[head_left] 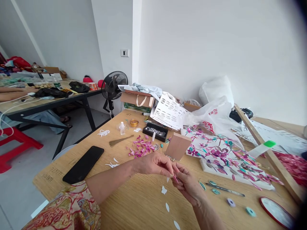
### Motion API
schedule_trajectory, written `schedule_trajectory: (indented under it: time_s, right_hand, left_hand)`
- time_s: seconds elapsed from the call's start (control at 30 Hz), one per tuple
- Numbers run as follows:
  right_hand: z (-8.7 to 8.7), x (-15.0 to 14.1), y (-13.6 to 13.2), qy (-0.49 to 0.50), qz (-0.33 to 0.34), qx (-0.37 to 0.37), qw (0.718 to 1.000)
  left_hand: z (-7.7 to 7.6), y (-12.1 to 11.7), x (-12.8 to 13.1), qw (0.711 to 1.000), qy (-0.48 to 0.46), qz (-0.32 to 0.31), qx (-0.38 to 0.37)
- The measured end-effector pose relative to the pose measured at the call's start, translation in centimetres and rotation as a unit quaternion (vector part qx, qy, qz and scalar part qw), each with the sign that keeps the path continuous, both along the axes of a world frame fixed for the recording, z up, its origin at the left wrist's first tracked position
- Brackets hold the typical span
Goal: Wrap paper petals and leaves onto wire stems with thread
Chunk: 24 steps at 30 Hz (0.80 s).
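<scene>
My left hand (153, 164) and my right hand (188, 185) meet above the wooden table (134, 204), fingertips pinched together on a small pink paper piece (176, 179). Both hands are closed in a pinch. A pile of pink paper petals (141, 148) lies just beyond my left hand. White paper petals (164, 190) lie on the table below the hands. A white board with pink and teal paper flowers (223, 156) sits to the right. A thin metal tool (225, 189) lies right of my right hand.
A black phone (83, 164) lies at the left. A small wooden block (177, 146), a black tray (155, 131), a glue bottle (122, 127), a tape roll (133, 122), printed sheets (168, 112) and plastic bags (216, 108) crowd the far side. A fan (113, 86) stands behind; another cluttered table (43, 99) at left.
</scene>
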State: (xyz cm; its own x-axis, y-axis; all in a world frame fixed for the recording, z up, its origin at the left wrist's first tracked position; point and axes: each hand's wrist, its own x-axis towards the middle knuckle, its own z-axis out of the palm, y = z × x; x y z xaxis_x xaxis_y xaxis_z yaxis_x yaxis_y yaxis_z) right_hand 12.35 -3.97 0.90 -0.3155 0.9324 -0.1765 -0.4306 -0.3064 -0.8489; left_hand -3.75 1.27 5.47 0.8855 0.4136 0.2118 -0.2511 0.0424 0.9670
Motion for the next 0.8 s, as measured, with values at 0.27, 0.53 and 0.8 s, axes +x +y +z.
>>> schedule_trajectory:
  time_s: [0.27,0.53,0.8]
  right_hand:
    - [1.5,0.3,1.1,-0.026,0.043,0.016,0.999]
    - [2.2,0.2,2.1,-0.053,0.049,0.083,0.994]
    - [1.9,0.0,2.6,0.022,0.052,0.072,0.996]
  left_hand:
    - [0.2,1.7,-0.9,0.997,-0.006,0.073,-0.038]
    - [1.3,4.0,-3.3,0.983,-0.058,0.169,-0.038]
    - [1.7,4.9,-5.0,0.977,-0.025,0.212,0.002]
